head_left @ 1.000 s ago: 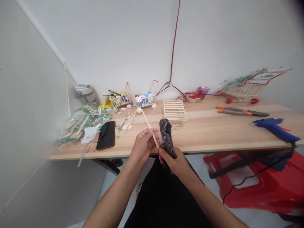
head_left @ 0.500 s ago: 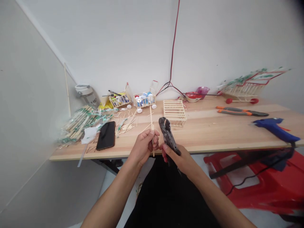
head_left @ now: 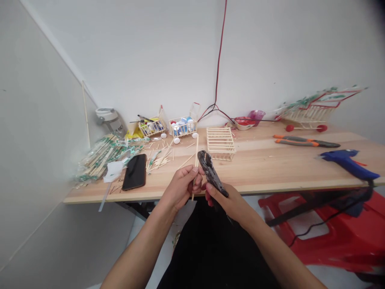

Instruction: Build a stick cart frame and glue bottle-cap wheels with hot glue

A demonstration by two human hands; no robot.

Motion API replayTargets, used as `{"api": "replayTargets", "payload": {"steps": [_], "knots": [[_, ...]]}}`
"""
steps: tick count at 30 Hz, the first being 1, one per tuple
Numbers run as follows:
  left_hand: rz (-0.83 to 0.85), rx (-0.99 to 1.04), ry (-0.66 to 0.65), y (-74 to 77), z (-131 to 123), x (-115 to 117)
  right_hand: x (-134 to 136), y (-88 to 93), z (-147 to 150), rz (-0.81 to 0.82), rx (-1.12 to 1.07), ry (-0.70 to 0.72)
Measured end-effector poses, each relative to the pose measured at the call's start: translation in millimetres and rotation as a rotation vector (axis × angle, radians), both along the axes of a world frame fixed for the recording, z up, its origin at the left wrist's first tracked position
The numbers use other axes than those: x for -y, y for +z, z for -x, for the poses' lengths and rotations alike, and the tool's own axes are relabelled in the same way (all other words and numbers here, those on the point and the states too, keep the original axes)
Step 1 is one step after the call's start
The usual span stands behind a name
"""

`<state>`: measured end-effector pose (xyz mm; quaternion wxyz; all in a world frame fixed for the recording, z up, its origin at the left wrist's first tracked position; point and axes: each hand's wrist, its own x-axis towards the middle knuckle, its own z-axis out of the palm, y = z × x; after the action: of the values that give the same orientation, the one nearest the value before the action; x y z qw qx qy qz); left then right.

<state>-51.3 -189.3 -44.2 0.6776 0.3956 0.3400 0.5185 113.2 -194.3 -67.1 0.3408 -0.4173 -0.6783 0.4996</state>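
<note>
- My left fingers (head_left: 197, 183) are pinched closed on a thin, straight, pale wooden stick (head_left: 197, 151), left of the slatted, pale wooden box (head_left: 221, 147); I can't tell whether a second lies alongside.
- My right fingers (head_left: 216, 190) wrap around the scuffed black pliers (head_left: 213, 174), on my side of the box.
- The stick should be light, stiff, easily snapped; I'd grip it mid-length.
- Counted: one box; left of it, two white-wheeled wooden carts (head_left: 184, 133); right, one red-wheeled wooden cart (head_left: 314, 116), one blue glue gun (head_left: 345, 162).
</note>
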Motion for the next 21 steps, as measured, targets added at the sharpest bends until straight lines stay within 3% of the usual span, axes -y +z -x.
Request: {"api": "replayTargets", "payload": {"steps": [9,15,21], "knots": [[-0.007,-0.010,0.026,1.9,1.3,-0.3,-1.3,3.6,0.3,0.046,0.011,0.000],[0.018,-0.073,-0.059,-0.5,3.8,0.2,-2.3,7.6,-1.3,0.057,0.048,0.009],[-0.010,-0.041,-0.006,-0.9,5.5,0.0,-4.2,4.9,-2.9,0.064,0.079,0.015]]}}
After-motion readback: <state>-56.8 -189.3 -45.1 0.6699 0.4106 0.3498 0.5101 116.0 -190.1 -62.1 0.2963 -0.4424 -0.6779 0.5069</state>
